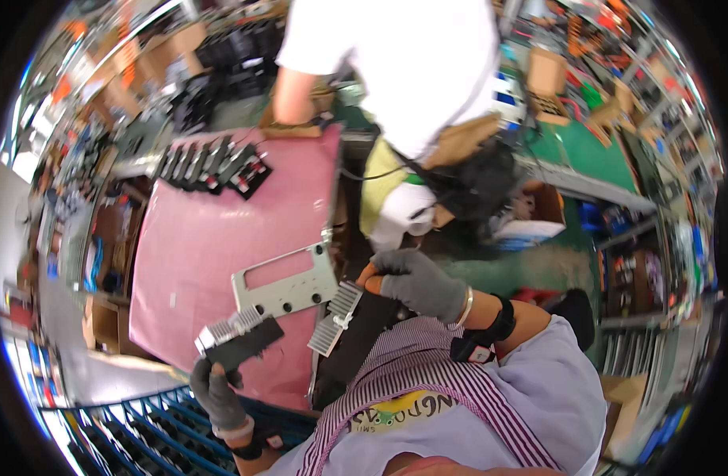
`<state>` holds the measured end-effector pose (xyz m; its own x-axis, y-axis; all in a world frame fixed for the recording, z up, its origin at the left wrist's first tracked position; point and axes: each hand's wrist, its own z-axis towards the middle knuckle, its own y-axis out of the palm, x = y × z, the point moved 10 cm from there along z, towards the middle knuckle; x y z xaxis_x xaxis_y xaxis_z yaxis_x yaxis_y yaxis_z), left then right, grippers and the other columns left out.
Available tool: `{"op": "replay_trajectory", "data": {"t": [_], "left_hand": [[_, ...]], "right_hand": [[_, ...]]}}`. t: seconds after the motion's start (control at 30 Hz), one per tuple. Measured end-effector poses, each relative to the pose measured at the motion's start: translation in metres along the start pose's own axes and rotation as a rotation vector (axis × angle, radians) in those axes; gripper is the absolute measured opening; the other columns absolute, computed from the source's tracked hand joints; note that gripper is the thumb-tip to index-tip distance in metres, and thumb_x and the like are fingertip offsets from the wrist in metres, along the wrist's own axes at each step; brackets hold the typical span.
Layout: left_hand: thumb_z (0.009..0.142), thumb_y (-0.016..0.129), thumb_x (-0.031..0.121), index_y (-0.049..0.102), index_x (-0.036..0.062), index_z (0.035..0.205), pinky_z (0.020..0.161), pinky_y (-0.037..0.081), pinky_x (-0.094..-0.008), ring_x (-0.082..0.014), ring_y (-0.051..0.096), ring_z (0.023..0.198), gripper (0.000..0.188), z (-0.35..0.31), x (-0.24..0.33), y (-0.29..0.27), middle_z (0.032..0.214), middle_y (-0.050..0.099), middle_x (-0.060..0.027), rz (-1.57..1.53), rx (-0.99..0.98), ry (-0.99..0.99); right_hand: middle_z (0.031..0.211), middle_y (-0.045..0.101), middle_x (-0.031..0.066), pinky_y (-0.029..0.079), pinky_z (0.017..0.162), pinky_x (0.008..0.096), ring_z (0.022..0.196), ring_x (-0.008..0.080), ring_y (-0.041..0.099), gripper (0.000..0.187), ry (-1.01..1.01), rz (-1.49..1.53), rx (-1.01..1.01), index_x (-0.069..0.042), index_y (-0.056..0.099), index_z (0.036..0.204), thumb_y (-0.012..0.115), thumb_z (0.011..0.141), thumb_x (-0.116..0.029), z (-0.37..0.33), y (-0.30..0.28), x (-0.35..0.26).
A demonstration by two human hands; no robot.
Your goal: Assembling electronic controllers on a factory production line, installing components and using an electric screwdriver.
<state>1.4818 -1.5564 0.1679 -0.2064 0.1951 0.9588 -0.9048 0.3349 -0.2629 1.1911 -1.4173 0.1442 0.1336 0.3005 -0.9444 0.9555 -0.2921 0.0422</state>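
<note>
My left hand (pixel 220 398), in a grey glove with bare fingertips, is closed on the edge of a black block with a silver finned heat sink (pixel 241 337) at the pink table's near left edge. My right hand (pixel 418 284), gloved alike, pinches the upper end of a second finned heat sink (pixel 336 319), held over the table's right edge; a black flat piece sits beside its fins. Between the two, a pale metal bracket (pixel 291 287) with a rectangular cutout and several dark round spots lies on the pink tabletop (pixel 197 238).
Several black parts (pixel 213 165) lie in a row at the table's far end. A co-worker in a white shirt (pixel 427 71) stands beyond the table. Blue racks (pixel 154 432) holding black parts are at the lower left. An open carton (pixel 538 214) sits to the right.
</note>
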Motion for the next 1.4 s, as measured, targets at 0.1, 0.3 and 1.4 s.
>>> {"op": "replay_trajectory", "data": {"t": [0.1,0.3,1.4], "left_hand": [[0.08,0.049,0.029,0.052,-0.0016,0.074,0.041,0.034,-0.0216,-0.0104,0.046,0.044,0.031,-0.033,-0.009,0.055,0.054,0.049,-0.0048,-0.04,-0.213,-0.2],[0.08,0.046,0.02,0.054,-0.0022,0.08,0.044,0.038,-0.0201,-0.0095,0.048,0.047,0.023,-0.092,-0.02,0.264,0.058,0.053,-0.0037,-0.209,-0.643,-0.45],[0.087,0.044,0.024,0.052,-0.0026,0.087,0.053,0.039,-0.023,-0.0108,0.048,0.058,0.028,-0.343,0.293,1.219,0.068,0.052,-0.0051,-0.138,-2.023,0.157]], "right_hand": [[0.072,0.055,0.0006,0.043,0.042,0.0194,0.05,0.005,0.05,0.015,-0.037,0.018,0.183,-0.003,0.058,0.09,0.054,0.079,-0.013,-0.055,-0.052,0.03],[0.072,0.056,0.0048,0.043,0.046,0.0212,0.053,0.0081,0.051,0.019,0.088,0.055,0.75,-0.002,0.057,0.091,0.055,0.078,-0.015,-0.225,-0.216,0.096],[0.067,0.056,0.0063,0.042,0.037,0.0188,0.042,0.0105,0.05,0.019,-0.207,0.577,2.42,0.004,0.054,0.095,0.049,0.078,-0.003,-0.767,-0.622,0.325]]}}
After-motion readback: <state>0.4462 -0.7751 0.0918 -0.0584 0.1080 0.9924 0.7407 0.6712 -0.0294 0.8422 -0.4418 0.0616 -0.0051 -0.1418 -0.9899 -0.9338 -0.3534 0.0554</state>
